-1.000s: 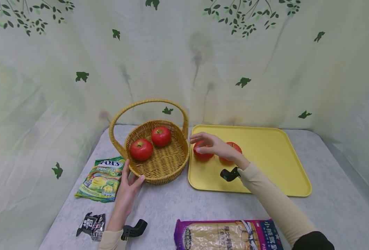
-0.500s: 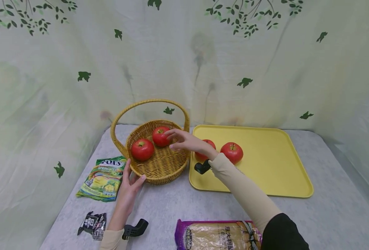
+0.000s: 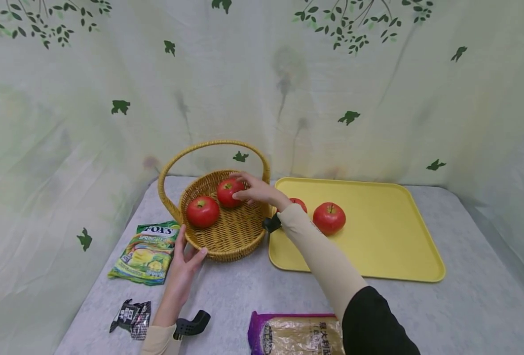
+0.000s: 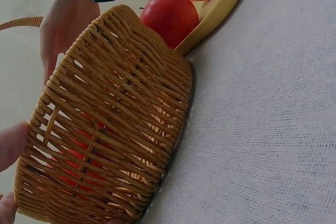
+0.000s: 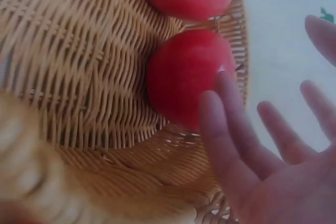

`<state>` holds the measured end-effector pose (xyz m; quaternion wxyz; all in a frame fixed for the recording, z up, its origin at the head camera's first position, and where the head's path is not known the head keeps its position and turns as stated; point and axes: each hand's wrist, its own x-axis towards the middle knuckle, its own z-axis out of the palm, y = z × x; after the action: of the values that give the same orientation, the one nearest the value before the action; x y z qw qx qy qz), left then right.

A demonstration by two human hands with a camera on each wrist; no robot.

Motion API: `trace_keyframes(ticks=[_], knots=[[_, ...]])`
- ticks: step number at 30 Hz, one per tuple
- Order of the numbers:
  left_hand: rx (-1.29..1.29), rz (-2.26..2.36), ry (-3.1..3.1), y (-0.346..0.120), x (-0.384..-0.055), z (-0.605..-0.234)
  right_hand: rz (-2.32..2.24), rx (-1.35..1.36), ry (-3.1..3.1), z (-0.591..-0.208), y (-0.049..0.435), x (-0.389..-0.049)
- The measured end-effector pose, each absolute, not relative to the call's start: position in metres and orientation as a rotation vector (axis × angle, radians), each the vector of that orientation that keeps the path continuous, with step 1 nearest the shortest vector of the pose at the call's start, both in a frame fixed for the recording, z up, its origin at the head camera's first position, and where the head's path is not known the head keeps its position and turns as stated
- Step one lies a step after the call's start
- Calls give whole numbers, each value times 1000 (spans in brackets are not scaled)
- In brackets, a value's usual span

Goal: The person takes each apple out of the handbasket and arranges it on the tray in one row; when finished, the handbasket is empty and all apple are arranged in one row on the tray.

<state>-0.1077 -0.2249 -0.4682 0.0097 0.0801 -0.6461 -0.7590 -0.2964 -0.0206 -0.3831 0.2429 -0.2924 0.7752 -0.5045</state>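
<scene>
My left hand [image 3: 183, 271] holds the near left side of a round wicker basket [image 3: 228, 246], with its thumb at the front rim. Inside the basket lie two red apples, one at the left [image 3: 203, 212] and one farther back [image 3: 229, 192]. My right hand [image 3: 257, 191] reaches over the basket's right rim to the back apple. In the right wrist view its fingers are spread, and two fingertips [image 5: 210, 100] overlap that apple [image 5: 191, 77]. Two more red apples rest on a yellow tray [image 3: 377, 236]; my right forearm partly covers the left one [image 3: 298, 203], while the other [image 3: 329, 218] is in full view.
The basket's tall handle [image 3: 219, 143] arches over it. At left lie a green candy bag [image 3: 146, 254] and a small black wrapped packet [image 3: 132, 319]. A purple-edged food package [image 3: 297, 335] sits at the front, partly behind my right sleeve. A leaf-print curtain [image 3: 262, 88] hangs behind.
My right hand has moved left from above the tray's left apple, across the basket rim, to the back apple in the basket. My left hand has stayed at the basket.
</scene>
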Motion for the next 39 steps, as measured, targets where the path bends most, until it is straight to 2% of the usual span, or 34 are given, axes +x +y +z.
trace_keyframes(ticks=[12,24,39], knots=[[251,-2379,-2024,-224,-108,-467,-1425,-571,1989,-396,-38,-308],[230,-2374,-2022,-225,-108,-469,-1404,-403,2201,-414,-59,-298],[269,-2372,-2031,-224,-108,-467,-1454,-336,2383,-425,-67,-297]])
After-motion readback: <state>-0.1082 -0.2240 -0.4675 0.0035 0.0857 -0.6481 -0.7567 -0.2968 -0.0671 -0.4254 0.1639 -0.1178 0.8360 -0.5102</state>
